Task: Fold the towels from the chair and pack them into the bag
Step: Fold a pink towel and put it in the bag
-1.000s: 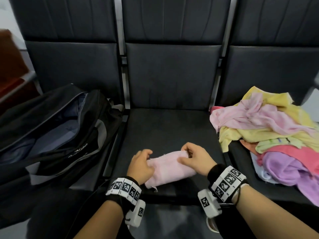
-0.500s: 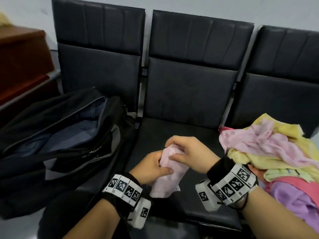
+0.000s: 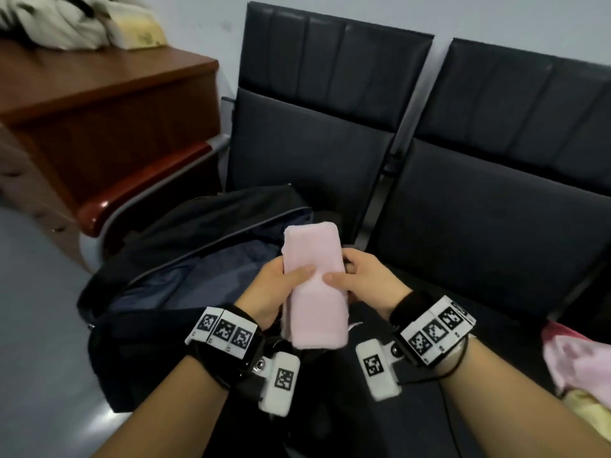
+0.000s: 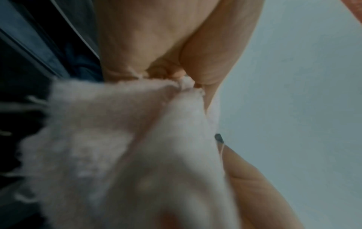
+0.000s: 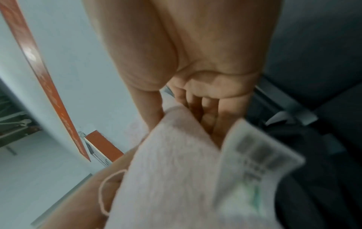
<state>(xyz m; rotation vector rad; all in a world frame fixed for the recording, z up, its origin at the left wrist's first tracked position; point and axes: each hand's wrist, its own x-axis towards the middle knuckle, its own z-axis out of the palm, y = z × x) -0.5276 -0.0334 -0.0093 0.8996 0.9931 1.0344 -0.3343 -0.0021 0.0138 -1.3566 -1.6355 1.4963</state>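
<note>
Two hands held one folded pink towel [image 3: 313, 285] above the open black bag [image 3: 185, 259]. The towel was folded into a long, narrow bundle, standing nearly upright, its upper end over the bag's mouth and its lower end hanging between the two wrists.

The left hand [image 3: 274, 289] gripped the towel's left edge, thumb lying across the front face and the fingers curled behind it. The right hand [image 3: 362, 280] gripped the right edge in the same manner, thumb on the front, fingers [image 5: 207, 111] wrapped around the back. Both sets of fingers were clamped on the towel. In the left wrist view, the cloth [image 4: 121, 147] bunched tightly into the palm [image 4: 156, 38]. In the right wrist view, a white care label [image 5: 252, 162] projected from the towel's [image 5: 170, 170] edge, its print too blurred to read.

The bag sat on the leftmost seat of a row of black chairs [image 3: 496, 193], its zip opening exposing a dark blue lining. The neighbouring seat lay directly to the right of the hands. At the right border of the head view, part of a pile of loose towels [image 3: 582, 361] showed pink and yellow.

A brown wooden surface [image 3: 99, 104] stood to the left of the chairs, with white items [image 3: 66, 24] on top, blurred.
</note>
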